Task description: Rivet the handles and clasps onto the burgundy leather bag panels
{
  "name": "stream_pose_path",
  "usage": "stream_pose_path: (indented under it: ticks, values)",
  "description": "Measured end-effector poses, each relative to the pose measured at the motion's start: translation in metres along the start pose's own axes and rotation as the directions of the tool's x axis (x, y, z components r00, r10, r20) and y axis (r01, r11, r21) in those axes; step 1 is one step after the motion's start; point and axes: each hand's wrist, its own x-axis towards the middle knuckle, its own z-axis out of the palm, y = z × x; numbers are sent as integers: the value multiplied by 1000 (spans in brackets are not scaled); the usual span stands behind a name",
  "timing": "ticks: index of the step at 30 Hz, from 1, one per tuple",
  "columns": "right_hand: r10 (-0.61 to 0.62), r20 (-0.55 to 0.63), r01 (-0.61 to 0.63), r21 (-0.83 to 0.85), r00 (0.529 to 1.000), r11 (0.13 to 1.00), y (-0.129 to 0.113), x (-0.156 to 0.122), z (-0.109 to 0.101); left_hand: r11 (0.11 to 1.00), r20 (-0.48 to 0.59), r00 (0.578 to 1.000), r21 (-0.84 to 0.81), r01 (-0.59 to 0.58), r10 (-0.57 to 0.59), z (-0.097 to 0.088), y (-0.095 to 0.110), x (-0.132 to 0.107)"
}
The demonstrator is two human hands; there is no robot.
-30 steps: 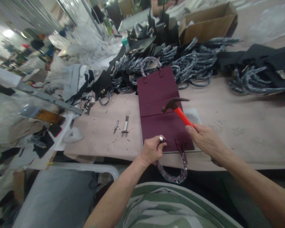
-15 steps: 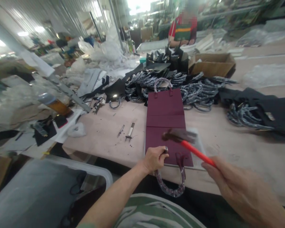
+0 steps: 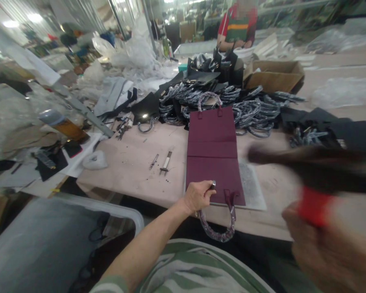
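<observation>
A burgundy bag panel (image 3: pixel 212 132) lies flat on the table, with a plastic-wrapped handle at its far end. Over the near edge hangs a second wrapped handle (image 3: pixel 218 236). My left hand (image 3: pixel 198 196) is closed around a short metal punch (image 3: pixel 213 184), held upright on the panel near that handle; its lower end is hidden by my fingers. On the right, close to the camera, my right hand (image 3: pixel 329 248) grips a red-handled hammer (image 3: pixel 314 207), raised and smeared by motion. Under the panel, a pale slab (image 3: pixel 254 189) sticks out on the right.
A two-pronged metal tool (image 3: pixel 166 162) and a thin metal rod (image 3: pixel 154 161) lie left of the panel. Behind are piled black bag parts with wrapped handles (image 3: pixel 256 110) and a cardboard box (image 3: pixel 274 77). A plastic bin (image 3: pixel 137 219) stands lower left. Another person (image 3: pixel 236 30) is across the table.
My right hand has lifted the hammer from above the panel up and to the right, toward the camera. My left hand stays on the panel with the punch. The view has shifted slightly.
</observation>
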Motion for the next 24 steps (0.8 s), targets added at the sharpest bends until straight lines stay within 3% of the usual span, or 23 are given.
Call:
stream_pose_path:
  ticks: [4, 8, 12, 15, 17, 20, 22, 24]
  values:
    - [-70, 51, 69, 30, 996, 997, -4, 5, 10, 999, 6, 999, -9, 37, -37, 1, 1, 1]
    - [124, -12, -122, 103, 992, 987, -3, 40, 21, 994, 5, 998, -87, 67, -66, -5, 4, 2]
    - [252, 129, -253, -8, 959, 967, 6, 86, 59, 965, 26, 992, -229, 129, -127, -11, 8, 4]
    - [309, 223, -297, -84, 925, 951, 9, 105, 91, 909, 17, 975, -358, 214, -223, -9, 11, 7]
    - [334, 246, -321, -92, 910, 943, 11, 109, 105, 794, -32, 927, -528, 303, -375, -10, 9, 11]
    - [351, 262, -340, -87, 899, 936, 14, 109, 111, 566, -104, 769, -739, 365, -630, -24, -5, 18]
    - [354, 270, -343, -89, 895, 935, 16, 108, 109, 571, -115, 716, -695, 437, -688, -44, -19, 20]
    - [356, 277, -343, -95, 892, 934, 16, 109, 107, 678, -109, 725, -471, 565, -680, -67, -31, 20]
